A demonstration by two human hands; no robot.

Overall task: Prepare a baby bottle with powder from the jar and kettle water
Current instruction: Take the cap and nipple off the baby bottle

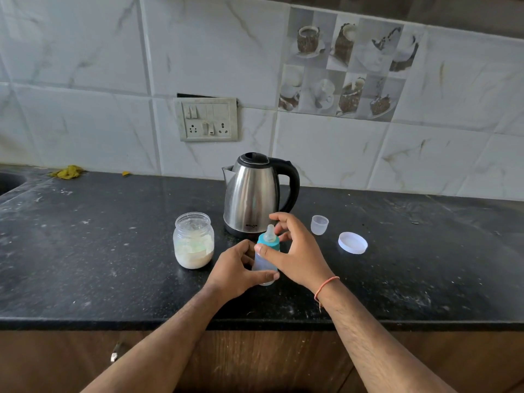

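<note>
1. Both hands are seen at the lower centre: the left hand (236, 269) grips the clear plastic baby bottle (265, 262), standing on the black stone counter (85, 251).
2. Its teal collar (269, 241) is pinched by the right hand (297, 251).
3. Left of it stands the open clear powder jar (193, 240); behind, the steel kettle (255, 194).

Light: soft, even daylight is filling the scene, moderately bright.
Glare: pale streaks are showing on the steel kettle (252, 194), and a dull sheen is lying across the black countertop (113, 251).
Shadows: faint, spreading softly under the forearms.
Distortion: wide-angle bending is curving the wall tiles (85, 52) at the edges.
Focus: corners are looking slightly soft.
</note>
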